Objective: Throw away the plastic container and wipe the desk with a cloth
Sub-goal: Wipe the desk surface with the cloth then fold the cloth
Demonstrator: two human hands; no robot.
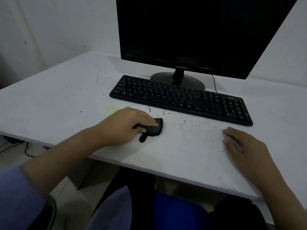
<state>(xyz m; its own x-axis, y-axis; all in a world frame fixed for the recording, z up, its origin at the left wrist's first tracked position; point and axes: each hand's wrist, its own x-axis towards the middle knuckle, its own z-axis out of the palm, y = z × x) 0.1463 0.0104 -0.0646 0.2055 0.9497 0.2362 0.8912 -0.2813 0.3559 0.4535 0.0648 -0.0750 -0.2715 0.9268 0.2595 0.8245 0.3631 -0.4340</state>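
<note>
My left hand (128,124) presses a small dark cloth (153,128) flat onto the white desk (58,103), just in front of the keyboard's left end. To the right of the cloth the desk surface is strewn with dark specks and crumbs (196,125). A yellowish stain (110,108) lies just left of my left hand. My right hand (240,143) rests palm down on the desk near the front right, fingers together, holding nothing. No plastic container is in view.
A black keyboard (182,98) lies across the desk behind my hands. A black Samsung monitor (196,34) stands behind it on a round foot. Cables hang under the desk at the left (26,150). The desk's front edge runs diagonally over my lap.
</note>
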